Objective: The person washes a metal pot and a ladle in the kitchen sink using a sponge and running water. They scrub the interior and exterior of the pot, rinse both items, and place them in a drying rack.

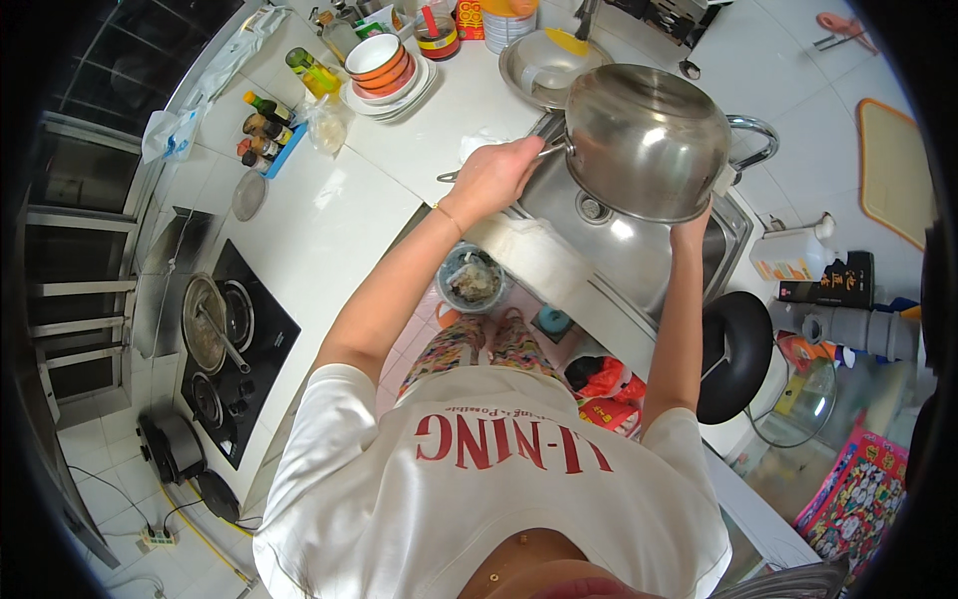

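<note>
A stainless steel pot point(647, 142) is held bottom up over the metal sink point(614, 262), its rim facing down. My left hand point(494, 180) grips its handle, and a metal loop point(447, 177) sticks out on the near side of that hand. My right hand point(696, 224) is at the pot's rim on the right, with most of the fingers hidden behind the pot. A chrome loop handle point(756, 138) stands out from the pot's right side. The sink drain point(593, 208) shows below the pot. Across the sink's front edge lies a white cloth point(535, 251).
Behind the pot sits a metal basin point(524, 75). Stacked bowls point(376, 64) and plates stand on the left counter. A black frying pan point(733, 358) is right of my right forearm. Farther left is a gas hob point(254, 344) with a lidded pan. A waste bin point(471, 277) stands by my feet.
</note>
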Demonstrator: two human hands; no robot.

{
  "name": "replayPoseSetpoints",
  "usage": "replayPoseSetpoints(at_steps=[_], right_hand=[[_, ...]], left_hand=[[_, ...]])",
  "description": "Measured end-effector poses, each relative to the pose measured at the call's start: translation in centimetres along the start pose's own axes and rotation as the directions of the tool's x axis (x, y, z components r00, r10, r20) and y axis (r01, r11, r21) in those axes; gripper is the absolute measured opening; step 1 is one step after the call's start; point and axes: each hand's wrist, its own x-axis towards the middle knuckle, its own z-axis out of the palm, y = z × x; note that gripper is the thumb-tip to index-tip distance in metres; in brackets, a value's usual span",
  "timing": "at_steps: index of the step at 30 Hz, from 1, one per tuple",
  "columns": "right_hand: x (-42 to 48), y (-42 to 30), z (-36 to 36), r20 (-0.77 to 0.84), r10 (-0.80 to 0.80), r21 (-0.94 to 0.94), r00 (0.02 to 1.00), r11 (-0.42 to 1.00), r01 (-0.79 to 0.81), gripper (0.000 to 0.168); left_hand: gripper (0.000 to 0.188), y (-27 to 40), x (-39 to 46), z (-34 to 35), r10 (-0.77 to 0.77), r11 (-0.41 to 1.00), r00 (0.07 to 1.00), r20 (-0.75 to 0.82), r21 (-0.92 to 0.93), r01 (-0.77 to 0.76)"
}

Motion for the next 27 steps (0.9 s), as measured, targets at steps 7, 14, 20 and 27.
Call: replayPoseSetpoints(at_steps=[7, 14, 20, 27], right_hand=[[-0.5, -1.6, 1.0, 0.03, -0.009, -0.035, 1.0, 0.999, 0.01, 0.027], [-0.2, -1.1, 2.0, 0.066, 0.001, -0.069, 0.998, 0.998, 0.004, 0.025], [1.0, 2.4, 4.0, 0.206, 0.06, 0.002, 0.977, 0.998, -0.062, 0.021], [8.8, 8.7, 13.1, 0.2, 0.403, -0.127, 0.893, 0.914, -0.384, 0.046]], left_hand=[[0.015, 0.0, -0.7, 0.2, -0.05, 0.998, 0.999, -0.012, -0.024, 0.049], [0.016, -0.6, -1.9, 0.4, -0.124, 0.992, 0.992, 0.031, -0.009, 0.125], [0.02, -2.1, -5.4, 1.6, -0.32, 0.918, 0.946, 0.05, -0.23, 0.323], [0.02, -5.1, -9.2, 1.0, -0.67, 0.427, 0.703, 0.237, -0.652, 0.626]])
